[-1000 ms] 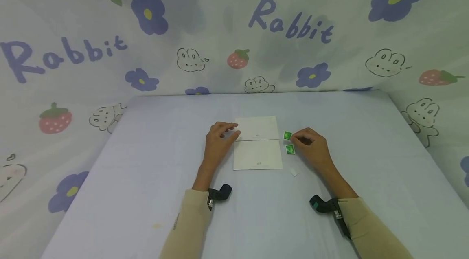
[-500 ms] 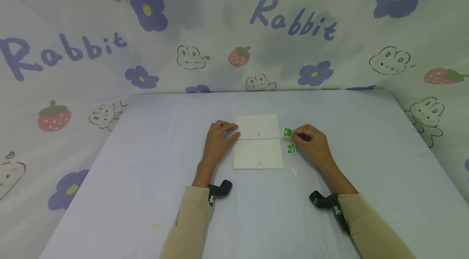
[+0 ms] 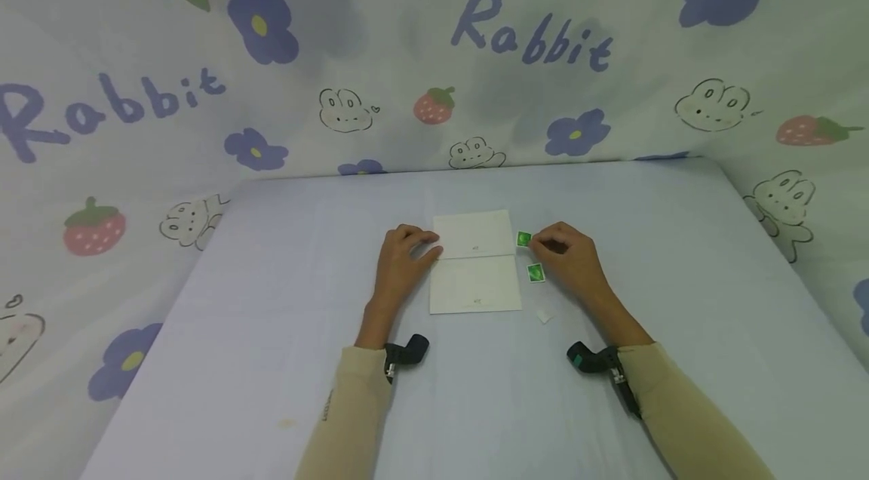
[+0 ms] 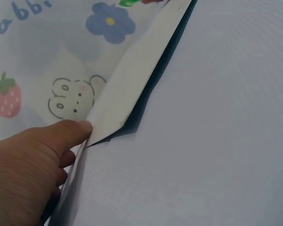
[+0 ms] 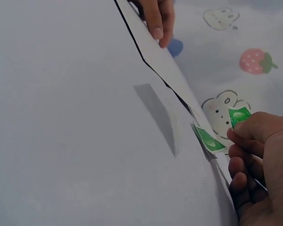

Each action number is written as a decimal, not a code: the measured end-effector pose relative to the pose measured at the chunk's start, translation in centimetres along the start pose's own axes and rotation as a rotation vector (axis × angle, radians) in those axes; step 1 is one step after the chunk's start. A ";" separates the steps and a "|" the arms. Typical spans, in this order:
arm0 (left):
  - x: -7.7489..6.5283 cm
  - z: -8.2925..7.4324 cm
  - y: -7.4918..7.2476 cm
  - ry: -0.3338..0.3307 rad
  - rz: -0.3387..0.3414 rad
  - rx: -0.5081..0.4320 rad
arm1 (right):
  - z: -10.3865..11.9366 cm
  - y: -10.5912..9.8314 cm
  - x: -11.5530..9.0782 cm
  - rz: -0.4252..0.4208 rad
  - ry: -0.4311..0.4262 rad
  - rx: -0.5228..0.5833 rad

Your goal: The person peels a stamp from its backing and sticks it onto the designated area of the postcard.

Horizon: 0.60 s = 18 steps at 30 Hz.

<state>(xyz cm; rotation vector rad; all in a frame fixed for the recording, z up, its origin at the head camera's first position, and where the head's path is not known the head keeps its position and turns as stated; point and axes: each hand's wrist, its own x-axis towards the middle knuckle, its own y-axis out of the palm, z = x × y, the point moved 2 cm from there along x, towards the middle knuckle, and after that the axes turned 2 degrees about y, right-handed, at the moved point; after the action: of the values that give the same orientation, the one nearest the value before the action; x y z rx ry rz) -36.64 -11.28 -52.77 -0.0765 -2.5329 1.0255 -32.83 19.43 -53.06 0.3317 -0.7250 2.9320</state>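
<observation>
While the right grip pinches a green stamp by its edge, the left grip, relaxed, touches the white paper between both grips. Holding the stamp lightly and level seems best; another stamp lies just beside the right grip.

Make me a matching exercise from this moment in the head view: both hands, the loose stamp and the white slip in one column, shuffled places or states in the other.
Column one
1. left hand
2. right hand
3. loose green stamp
4. small white slip

Column two
A. just off the near right corner of the white two-panel paper
B. pinching the other green stamp
C. at the paper's left edge
D. on the table, held by neither hand, beside the paper's near panel

Pairs: 1-C, 2-B, 3-D, 4-A
</observation>
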 end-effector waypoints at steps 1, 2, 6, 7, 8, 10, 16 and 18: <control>0.0 0.0 -0.1 0.001 0.002 0.002 | 0.1 0.0 0.1 -0.001 0.002 0.003; 0.0 -0.1 -0.1 0.003 0.003 0.005 | 0.1 0.1 0.3 0.002 0.005 0.002; 0.0 -0.4 -0.5 -0.001 -0.005 0.023 | 0.4 0.3 0.7 0.020 0.015 0.001; 0.0 -0.4 -0.6 -0.002 -0.010 0.022 | 0.5 0.4 0.8 0.023 0.018 0.001; 0.0 -0.4 -0.7 -0.004 -0.013 0.021 | 0.6 0.4 1.0 0.026 0.021 0.000; 0.1 -0.4 -0.8 -0.008 -0.017 0.012 | 0.6 0.5 1.3 0.030 0.024 -0.002; 0.1 -0.1 -0.2 -0.020 0.008 0.006 | 0.3 0.4 1.8 0.029 0.023 0.005; 0.2 -0.2 0.0 -0.019 0.010 0.003 | 0.4 0.3 2.0 0.028 0.020 0.010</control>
<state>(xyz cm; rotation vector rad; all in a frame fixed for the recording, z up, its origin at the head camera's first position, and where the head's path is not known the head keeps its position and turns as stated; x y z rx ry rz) -36.74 -11.16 -52.59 -0.0794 -2.5507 1.0387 -34.73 19.09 -52.42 0.2944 -0.7191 2.9617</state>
